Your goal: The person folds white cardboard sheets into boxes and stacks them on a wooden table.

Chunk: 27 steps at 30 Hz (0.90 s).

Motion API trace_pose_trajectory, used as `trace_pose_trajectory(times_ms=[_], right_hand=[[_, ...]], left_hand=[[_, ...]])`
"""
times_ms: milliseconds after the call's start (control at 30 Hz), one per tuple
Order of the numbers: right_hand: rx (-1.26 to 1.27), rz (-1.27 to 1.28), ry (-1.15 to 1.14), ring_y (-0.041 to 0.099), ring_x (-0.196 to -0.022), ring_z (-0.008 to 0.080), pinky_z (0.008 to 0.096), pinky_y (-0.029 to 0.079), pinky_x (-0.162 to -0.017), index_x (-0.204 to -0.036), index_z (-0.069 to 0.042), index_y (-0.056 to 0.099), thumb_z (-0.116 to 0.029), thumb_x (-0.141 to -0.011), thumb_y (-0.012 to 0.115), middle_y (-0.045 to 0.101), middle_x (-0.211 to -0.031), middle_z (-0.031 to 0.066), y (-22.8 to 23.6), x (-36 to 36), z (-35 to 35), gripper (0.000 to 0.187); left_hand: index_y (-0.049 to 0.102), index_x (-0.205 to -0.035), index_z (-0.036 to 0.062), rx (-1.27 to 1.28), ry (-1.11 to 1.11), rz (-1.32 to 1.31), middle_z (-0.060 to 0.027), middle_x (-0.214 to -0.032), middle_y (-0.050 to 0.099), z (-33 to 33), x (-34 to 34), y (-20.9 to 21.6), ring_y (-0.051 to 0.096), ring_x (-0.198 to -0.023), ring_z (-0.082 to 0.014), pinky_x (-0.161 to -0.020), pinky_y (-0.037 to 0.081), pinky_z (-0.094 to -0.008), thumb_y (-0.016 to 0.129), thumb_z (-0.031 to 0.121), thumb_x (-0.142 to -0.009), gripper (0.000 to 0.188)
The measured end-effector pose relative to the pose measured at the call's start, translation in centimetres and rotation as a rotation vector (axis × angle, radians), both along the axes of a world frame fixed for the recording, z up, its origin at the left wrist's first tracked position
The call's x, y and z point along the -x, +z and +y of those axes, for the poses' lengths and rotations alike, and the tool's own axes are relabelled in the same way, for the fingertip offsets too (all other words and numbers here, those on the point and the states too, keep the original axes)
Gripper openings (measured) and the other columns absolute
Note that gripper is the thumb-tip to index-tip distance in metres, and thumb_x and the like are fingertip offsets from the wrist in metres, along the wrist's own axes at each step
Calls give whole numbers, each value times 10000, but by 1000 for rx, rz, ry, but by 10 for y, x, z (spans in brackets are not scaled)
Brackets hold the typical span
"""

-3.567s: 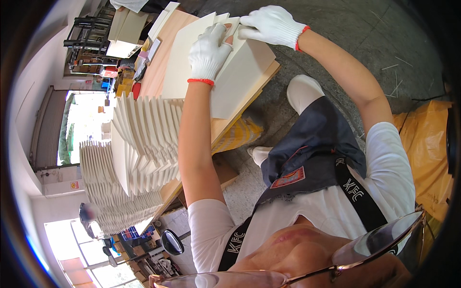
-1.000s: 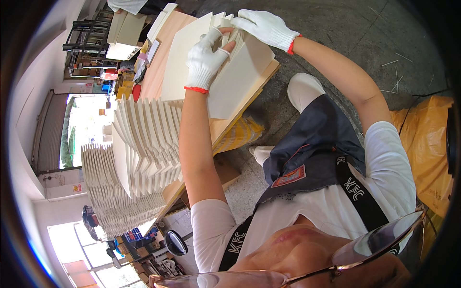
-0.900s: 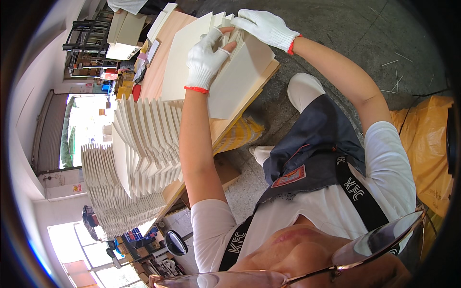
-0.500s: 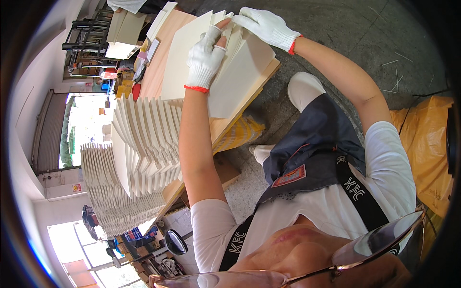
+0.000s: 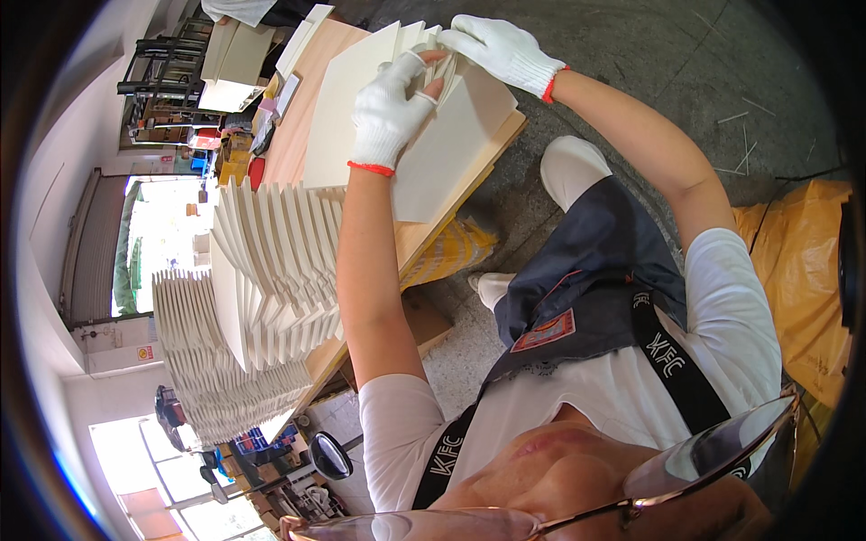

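Observation:
My left hand, in a white knitted glove with bare thumb and forefinger tips, lies over a pile of cream-white panels on the table. Its thumb and forefinger curl at the edges of several upright, fanned panels. My right hand, in a white glove with a red cuff, rests against the far end of these panels, fingers stretched out and close together. A larger flat panel leans down on the near side, below both hands. The exact grip of the left fingertips is partly hidden among the panel edges.
Tall stacks of curved cream-white panels stand left of my left forearm. The wooden table has its edge near my legs. A yellow bag lies at the right. Another person's sleeve shows at the top left, beside more panels.
My left thumb and forefinger have shifted slightly right and nearer to me along the fanned panel edges. My right hand stays almost in place.

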State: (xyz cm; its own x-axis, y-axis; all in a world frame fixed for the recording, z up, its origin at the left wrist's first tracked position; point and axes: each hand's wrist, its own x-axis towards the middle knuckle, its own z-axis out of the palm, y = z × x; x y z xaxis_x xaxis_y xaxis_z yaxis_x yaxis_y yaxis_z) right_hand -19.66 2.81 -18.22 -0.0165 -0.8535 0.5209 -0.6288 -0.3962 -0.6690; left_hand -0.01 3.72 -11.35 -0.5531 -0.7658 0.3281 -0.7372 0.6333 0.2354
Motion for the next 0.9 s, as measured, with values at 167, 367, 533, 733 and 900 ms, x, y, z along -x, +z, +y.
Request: trace_pose_trajectory(times_ms=[167,367,533,733,900], right_hand=[[-517,-569,275,647,-743,164,298,492,-563,-1238,-120,600,-462,-1011,428,691,-927,114,35,19,13,445],[-678,-839,581,518,-594,68,197,382,-471,-1150,-48,619,-321,-991,531,671,-850,76,21,-13,-1,328],[-636,-1001,536,490,-542,38,176,335,-409,-1015,-53,582,-233,-989,565,616,-789,35,29,-6,27,182],[-672,-968,521,488,-486,-3,134,323,-354,-1044,-61,566,-244,-987,570,593,-774,-11,19,55,70,191],[-773,-867,465,474,-429,13,145,331,-340,-1175,-27,564,-247,-990,557,627,-776,21,38,80,111,287]], left_hand=[[532,-1336,275,139,46,-60,-67,-1038,711,2,1,-3,691,-897,-313,-763,547,-386,662,258,-885,470],[507,-1345,126,312,-138,293,-93,-1192,672,31,6,-33,640,-1119,-256,-903,510,-359,665,278,-891,504],[479,-1313,14,-702,-29,1080,-206,-1323,566,132,-14,-82,549,-1234,-305,-1040,433,-451,544,257,-969,427],[297,-1475,4,-1205,-295,2081,-236,-1410,471,145,-68,-120,536,-1238,-398,-914,537,-444,229,709,-953,880],[386,-1414,11,-1095,294,1834,-167,-1356,542,162,-53,-56,582,-1201,-340,-1005,497,-454,412,358,-1018,527]])
